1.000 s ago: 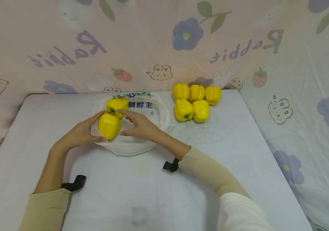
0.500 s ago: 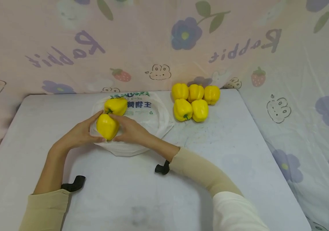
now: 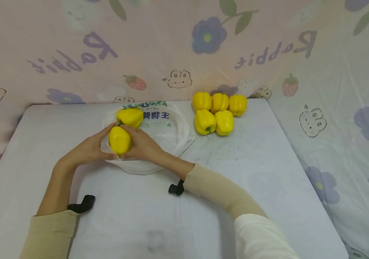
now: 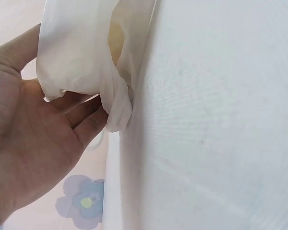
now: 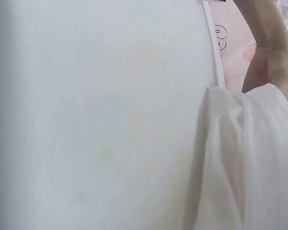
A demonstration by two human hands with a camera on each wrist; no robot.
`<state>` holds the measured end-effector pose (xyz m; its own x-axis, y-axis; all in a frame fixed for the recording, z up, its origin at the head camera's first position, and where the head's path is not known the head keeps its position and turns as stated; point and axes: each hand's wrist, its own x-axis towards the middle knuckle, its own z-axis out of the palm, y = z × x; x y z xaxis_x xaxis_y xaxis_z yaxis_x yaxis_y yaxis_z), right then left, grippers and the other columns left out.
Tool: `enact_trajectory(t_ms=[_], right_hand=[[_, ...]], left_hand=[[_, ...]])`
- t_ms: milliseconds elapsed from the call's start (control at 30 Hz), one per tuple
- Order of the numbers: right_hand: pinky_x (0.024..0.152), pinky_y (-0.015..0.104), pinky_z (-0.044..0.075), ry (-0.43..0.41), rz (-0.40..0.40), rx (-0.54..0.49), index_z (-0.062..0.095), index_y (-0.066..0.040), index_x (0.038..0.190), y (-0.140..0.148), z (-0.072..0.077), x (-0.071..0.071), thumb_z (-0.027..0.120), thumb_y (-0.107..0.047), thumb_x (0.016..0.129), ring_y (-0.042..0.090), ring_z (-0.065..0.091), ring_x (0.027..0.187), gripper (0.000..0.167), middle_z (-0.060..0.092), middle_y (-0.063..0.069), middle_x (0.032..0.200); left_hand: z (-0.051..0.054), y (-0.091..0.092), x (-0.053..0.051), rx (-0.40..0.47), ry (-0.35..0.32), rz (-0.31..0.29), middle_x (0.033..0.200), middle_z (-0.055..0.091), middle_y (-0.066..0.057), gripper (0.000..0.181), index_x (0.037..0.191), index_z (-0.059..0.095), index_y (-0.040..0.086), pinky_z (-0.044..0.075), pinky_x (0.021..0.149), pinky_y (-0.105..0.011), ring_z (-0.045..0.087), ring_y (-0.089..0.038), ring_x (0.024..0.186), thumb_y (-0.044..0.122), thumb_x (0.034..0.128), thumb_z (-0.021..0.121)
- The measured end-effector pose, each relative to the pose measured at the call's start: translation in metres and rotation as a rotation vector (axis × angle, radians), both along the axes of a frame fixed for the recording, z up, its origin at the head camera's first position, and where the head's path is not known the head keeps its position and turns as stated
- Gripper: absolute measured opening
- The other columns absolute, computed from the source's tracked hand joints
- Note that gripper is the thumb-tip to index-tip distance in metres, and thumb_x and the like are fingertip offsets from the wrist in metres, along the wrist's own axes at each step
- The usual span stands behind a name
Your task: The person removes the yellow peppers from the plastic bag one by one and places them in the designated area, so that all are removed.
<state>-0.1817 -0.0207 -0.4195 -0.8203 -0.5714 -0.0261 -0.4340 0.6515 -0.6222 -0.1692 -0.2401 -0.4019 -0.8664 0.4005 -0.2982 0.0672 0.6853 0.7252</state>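
Note:
In the head view a white plastic bag (image 3: 145, 167) lies with its mouth spread wide on the table. Two yellow bell peppers are at its left side: a rear pepper (image 3: 130, 117) inside the bag and a front pepper (image 3: 119, 140) between the hands. My right hand (image 3: 143, 144) holds the front pepper from the right, thumb at its near end. My left hand (image 3: 88, 149) grips the bag's left rim around that pepper. In the left wrist view the fingers of my left hand (image 4: 43, 120) are behind the bag's folds (image 4: 81, 48). The right wrist view does not show my right hand.
Several more yellow bell peppers (image 3: 205, 122) stand in two rows at the table's back, right of the bag. The white table (image 3: 203, 216) ends at a patterned cloth backdrop (image 3: 158, 46). A black curved piece (image 3: 85, 204) sits at each wrist.
My right hand has moved left and closed its fingers on the front pepper. The left hand has stayed at the bag's rim.

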Motion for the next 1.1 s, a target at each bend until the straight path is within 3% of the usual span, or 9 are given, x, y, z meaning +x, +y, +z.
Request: enact_trajectory(t_ms=[133, 500, 800, 1100], right_hand=[[0.111, 0.028, 0.037, -0.012, -0.010, -0.017, 0.028, -0.020, 0.156, -0.002, 0.000, 0.000, 0.087, -0.038, 0.076, 0.016, 0.046, 0.131, 0.101, 0.045, 0.007, 0.149], [0.108, 0.030, 0.040, -0.004, 0.018, -0.086, 0.033, -0.023, 0.154, 0.012, 0.010, 0.000, 0.088, -0.034, 0.075, 0.017, 0.044, 0.127, 0.096, 0.042, 0.010, 0.147], [0.087, 0.017, 0.048, -0.052, 0.046, -0.179, 0.036, -0.025, 0.154, 0.029, 0.016, -0.003, 0.088, -0.023, 0.076, 0.014, 0.047, 0.110, 0.093, 0.046, 0.009, 0.134], [0.092, 0.022, 0.052, -0.104, 0.045, -0.262, 0.037, -0.022, 0.153, 0.049, 0.022, -0.008, 0.087, -0.014, 0.076, 0.017, 0.051, 0.114, 0.093, 0.044, 0.013, 0.139]], left_hand=[[-0.001, -0.001, 0.000, 0.025, -0.013, 0.004, 0.163, 0.013, -0.022, 0.116, 0.161, 0.005, 0.028, 0.015, 0.107, -0.078, 0.014, -0.051, 0.146, 0.024, 0.0777, 0.086], [0.001, -0.003, -0.002, -0.016, 0.001, 0.006, 0.164, 0.013, -0.021, 0.116, 0.161, 0.005, 0.029, 0.014, 0.107, -0.078, 0.014, -0.051, 0.146, 0.032, 0.0781, 0.085], [0.002, -0.003, -0.003, -0.051, 0.008, -0.022, 0.162, 0.013, -0.026, 0.116, 0.161, 0.002, 0.028, 0.017, 0.109, -0.075, 0.015, -0.053, 0.145, 0.035, 0.0796, 0.084], [0.004, -0.002, -0.003, -0.053, 0.007, -0.029, 0.162, 0.012, -0.026, 0.113, 0.161, 0.003, 0.029, 0.017, 0.111, -0.072, 0.015, -0.051, 0.145, 0.031, 0.0815, 0.083]])
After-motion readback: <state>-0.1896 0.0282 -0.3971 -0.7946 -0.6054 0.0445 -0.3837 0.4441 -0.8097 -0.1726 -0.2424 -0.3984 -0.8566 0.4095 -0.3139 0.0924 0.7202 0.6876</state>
